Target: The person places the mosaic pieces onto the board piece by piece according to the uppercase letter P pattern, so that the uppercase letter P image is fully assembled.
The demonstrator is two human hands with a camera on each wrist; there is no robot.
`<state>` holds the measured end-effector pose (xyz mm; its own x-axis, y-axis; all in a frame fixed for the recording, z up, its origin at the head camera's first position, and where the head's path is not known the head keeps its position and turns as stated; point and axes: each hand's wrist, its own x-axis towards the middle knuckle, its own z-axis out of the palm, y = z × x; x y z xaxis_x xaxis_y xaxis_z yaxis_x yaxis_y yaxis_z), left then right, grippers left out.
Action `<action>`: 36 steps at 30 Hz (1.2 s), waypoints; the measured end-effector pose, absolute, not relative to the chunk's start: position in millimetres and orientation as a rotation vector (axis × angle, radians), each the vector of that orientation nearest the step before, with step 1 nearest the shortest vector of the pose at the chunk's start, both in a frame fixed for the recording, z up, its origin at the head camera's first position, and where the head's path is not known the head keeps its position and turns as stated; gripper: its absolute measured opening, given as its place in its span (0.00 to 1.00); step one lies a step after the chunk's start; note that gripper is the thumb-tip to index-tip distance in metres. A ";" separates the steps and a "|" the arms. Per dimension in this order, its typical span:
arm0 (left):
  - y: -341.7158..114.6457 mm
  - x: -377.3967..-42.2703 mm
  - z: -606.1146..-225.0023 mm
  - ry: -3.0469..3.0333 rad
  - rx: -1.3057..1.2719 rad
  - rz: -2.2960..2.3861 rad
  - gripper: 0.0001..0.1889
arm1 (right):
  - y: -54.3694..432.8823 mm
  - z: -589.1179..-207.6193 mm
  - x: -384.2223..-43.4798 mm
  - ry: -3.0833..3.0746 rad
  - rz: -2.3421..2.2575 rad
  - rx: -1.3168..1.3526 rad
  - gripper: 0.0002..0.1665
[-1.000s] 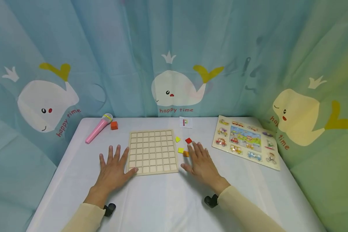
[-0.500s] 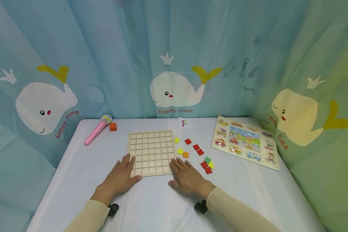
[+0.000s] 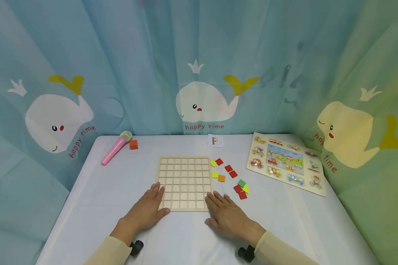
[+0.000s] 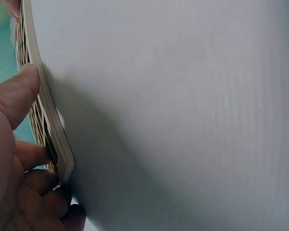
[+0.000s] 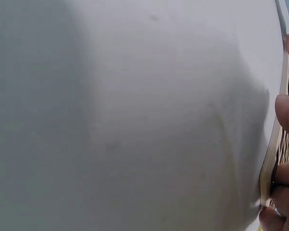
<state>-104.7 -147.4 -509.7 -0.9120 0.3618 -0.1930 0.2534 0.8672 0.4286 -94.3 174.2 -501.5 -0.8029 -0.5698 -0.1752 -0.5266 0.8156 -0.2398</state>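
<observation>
A wooden grid board (image 3: 185, 180) lies flat on the white table in the head view, its square cells bare. At its near left corner is my left hand (image 3: 142, 211), fingers extended against the side edge and thumb by the near edge. My right hand (image 3: 230, 217) mirrors it at the near right corner, straight fingertips touching the right edge. Both wrist views show thumb and fingers against the board's rim (image 4: 53, 115). Right of the board lie small flat tiles: several red tiles (image 3: 233, 174), a green tile (image 3: 241, 183), an orange tile (image 3: 221, 178) and yellow tiles (image 3: 215, 175).
A small card with a coloured grid pattern (image 3: 215, 140) lies behind the board. At back left are a pink toy microphone (image 3: 115, 149) and an orange-red cube (image 3: 133, 144). A vehicle picture puzzle (image 3: 285, 162) lies at the right. A whale-print curtain (image 3: 146, 92) surrounds the table.
My right hand has come back from over the tiles to the board's right edge, uncovering them. The board has slid nearer to me and turned straighter, with both hands at its sides.
</observation>
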 end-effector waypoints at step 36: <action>-199.7 -158.6 -517.0 2.649 0.646 0.628 0.58 | 186.2 -500.0 -94.7 2.749 -0.464 -0.795 0.41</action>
<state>-158.6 -199.7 -517.0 -0.8382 0.4998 -0.2183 0.3487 0.7989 0.4901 -94.7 186.2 -500.0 -0.8224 -0.5511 -0.1409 -0.4742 0.8011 -0.3652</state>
